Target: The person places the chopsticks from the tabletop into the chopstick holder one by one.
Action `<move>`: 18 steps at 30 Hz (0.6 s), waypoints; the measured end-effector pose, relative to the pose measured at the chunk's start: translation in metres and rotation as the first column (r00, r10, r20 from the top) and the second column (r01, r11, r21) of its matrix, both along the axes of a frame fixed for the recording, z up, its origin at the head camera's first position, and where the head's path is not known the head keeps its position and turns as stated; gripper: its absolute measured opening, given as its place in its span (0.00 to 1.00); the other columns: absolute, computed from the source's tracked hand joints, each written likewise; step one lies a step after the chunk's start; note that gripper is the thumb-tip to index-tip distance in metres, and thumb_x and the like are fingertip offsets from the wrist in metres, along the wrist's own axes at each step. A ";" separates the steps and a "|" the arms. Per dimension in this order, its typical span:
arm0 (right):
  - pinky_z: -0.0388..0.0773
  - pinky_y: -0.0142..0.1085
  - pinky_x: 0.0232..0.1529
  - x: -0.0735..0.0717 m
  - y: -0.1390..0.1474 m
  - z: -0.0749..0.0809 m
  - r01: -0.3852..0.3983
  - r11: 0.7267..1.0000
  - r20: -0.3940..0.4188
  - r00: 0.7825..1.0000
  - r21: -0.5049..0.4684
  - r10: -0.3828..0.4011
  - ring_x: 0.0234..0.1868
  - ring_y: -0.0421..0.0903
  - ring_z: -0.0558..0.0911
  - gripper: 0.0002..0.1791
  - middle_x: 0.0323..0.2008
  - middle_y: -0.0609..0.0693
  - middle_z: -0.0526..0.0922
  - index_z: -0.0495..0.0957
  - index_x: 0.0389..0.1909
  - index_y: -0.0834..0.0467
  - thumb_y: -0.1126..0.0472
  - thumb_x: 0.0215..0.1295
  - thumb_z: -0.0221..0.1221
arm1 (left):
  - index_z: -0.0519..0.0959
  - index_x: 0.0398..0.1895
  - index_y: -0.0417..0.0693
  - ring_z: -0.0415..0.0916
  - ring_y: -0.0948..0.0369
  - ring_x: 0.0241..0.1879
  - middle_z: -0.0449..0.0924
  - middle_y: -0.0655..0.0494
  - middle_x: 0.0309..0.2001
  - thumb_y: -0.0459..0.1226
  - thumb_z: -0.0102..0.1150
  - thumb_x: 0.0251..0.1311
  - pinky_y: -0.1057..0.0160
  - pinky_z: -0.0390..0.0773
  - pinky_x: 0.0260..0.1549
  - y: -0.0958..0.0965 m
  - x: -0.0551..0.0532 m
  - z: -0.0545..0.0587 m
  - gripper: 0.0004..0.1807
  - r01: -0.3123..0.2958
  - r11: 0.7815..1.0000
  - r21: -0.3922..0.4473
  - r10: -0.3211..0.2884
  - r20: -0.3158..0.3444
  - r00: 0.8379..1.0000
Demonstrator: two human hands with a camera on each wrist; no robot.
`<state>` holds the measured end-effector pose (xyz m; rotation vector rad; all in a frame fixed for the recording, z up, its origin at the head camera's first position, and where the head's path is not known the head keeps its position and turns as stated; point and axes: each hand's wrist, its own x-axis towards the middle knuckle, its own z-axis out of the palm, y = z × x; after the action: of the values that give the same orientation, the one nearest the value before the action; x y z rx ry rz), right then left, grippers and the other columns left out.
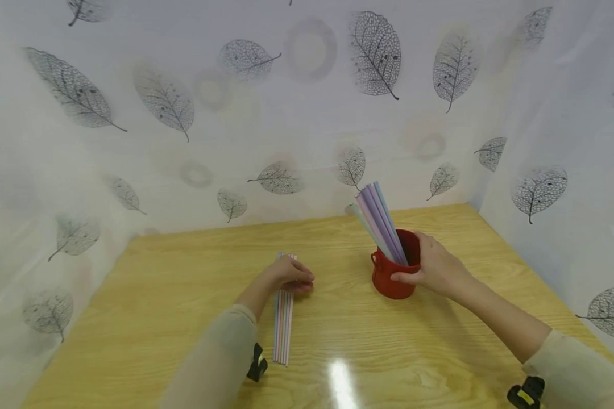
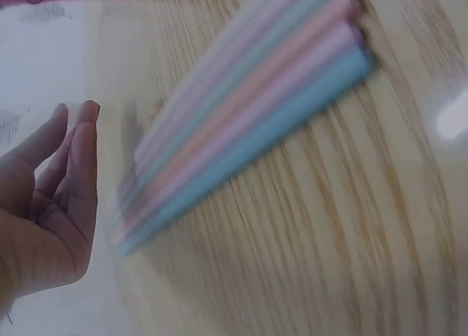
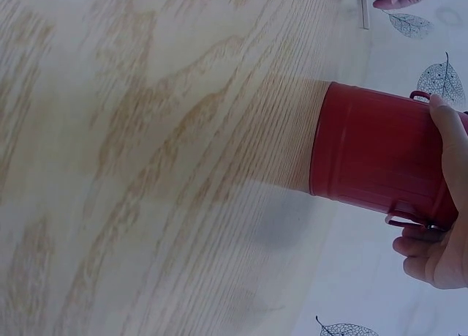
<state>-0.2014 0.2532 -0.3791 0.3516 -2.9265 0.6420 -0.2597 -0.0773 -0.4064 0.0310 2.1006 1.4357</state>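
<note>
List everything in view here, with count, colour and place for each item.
Table: 1, yellowish wood, across the lower head view
Backdrop: panel count unclear, white with grey leaves, around the table
Bucket: 1, red, right part of the table
Leaning straws: several, pastel, in the bucket
Flat straws: one row, pastel, on the table
Sleeves: 2, cream, on the arms
Left hand: 1, bare, at the flat straws
Right hand: 1, bare, gripping the bucket

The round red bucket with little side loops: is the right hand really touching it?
Touching. The right wrist view shows the right hand gripping the round red bucket, thumb lying against its outer wall.
</note>
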 end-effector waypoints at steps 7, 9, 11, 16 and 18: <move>0.79 0.61 0.46 0.000 -0.001 -0.001 0.009 1.000 0.012 1.000 0.002 -0.009 0.55 0.63 0.71 0.62 0.56 0.69 0.69 0.53 0.66 0.69 0.31 0.43 0.67 | 0.79 0.40 0.30 0.79 0.65 0.20 0.83 0.51 0.24 0.30 0.60 0.59 0.71 0.83 0.22 -0.036 -0.005 -0.008 0.10 -0.118 0.993 0.009 0.117 0.014 0.993; 0.78 0.61 0.46 0.000 -0.001 -0.001 0.014 1.000 0.018 1.000 0.000 -0.014 0.55 0.63 0.71 0.62 0.56 0.69 0.69 0.53 0.66 0.69 0.30 0.42 0.67 | 0.79 0.40 0.30 0.79 0.65 0.21 0.82 0.52 0.24 0.30 0.60 0.59 0.70 0.84 0.23 -0.043 -0.005 -0.009 0.09 -0.136 0.991 0.009 0.135 0.019 0.991; 0.78 0.61 0.47 0.000 -0.001 -0.001 0.021 1.000 0.020 1.000 0.002 -0.021 0.55 0.63 0.71 0.62 0.56 0.70 0.68 0.53 0.66 0.69 0.31 0.42 0.67 | 0.78 0.40 0.30 0.79 0.64 0.21 0.82 0.52 0.24 0.30 0.60 0.59 0.69 0.84 0.25 -0.049 -0.005 -0.010 0.10 -0.146 0.989 0.013 0.145 0.019 0.989; 0.78 0.61 0.47 0.000 -0.001 0.000 0.022 1.000 0.019 1.000 0.003 -0.022 0.56 0.64 0.71 0.62 0.57 0.70 0.68 0.53 0.67 0.69 0.31 0.43 0.67 | 0.79 0.40 0.31 0.79 0.64 0.22 0.82 0.52 0.24 0.30 0.62 0.57 0.68 0.85 0.27 -0.058 -0.004 -0.009 0.10 -0.197 0.980 -0.024 0.198 0.018 0.980; 0.79 0.60 0.47 0.000 0.000 0.000 0.019 1.000 0.015 1.000 0.002 -0.019 0.55 0.63 0.71 0.62 0.57 0.69 0.68 0.53 0.66 0.69 0.31 0.43 0.67 | 0.79 0.39 0.31 0.78 0.64 0.21 0.82 0.52 0.23 0.30 0.63 0.56 0.68 0.85 0.27 -0.059 -0.004 -0.009 0.10 -0.220 0.974 -0.046 0.221 0.016 0.975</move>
<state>-0.2015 0.2530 -0.3792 0.3202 -2.9414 0.6417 -0.2635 -0.1361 -0.4150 -0.2413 2.1715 1.5081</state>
